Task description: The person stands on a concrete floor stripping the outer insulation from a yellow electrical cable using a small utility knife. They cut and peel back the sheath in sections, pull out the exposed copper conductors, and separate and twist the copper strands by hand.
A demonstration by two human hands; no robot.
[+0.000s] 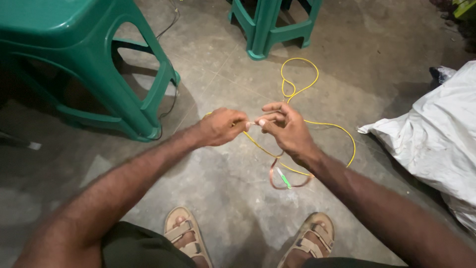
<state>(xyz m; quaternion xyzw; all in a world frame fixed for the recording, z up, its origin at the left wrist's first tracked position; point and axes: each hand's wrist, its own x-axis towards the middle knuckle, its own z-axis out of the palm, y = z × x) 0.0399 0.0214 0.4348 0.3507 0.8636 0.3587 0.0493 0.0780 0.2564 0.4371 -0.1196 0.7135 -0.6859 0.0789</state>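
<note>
The left hand (221,126) and right hand (287,130) meet fingertip to fingertip above the middle of the floor (223,198), pinching between them the end of a cable (317,79) that loops away behind the hands and curves round to their right before running back under the right wrist, where a connector (283,177) lies on the floor. A large stool (89,64) stands at the far left, a second stool (270,25) behind the hands at the far edge, and a sack (436,134) lies at the right. Two sandalled feet (186,235) rest on the floor nearest the person, below the hands.
</note>
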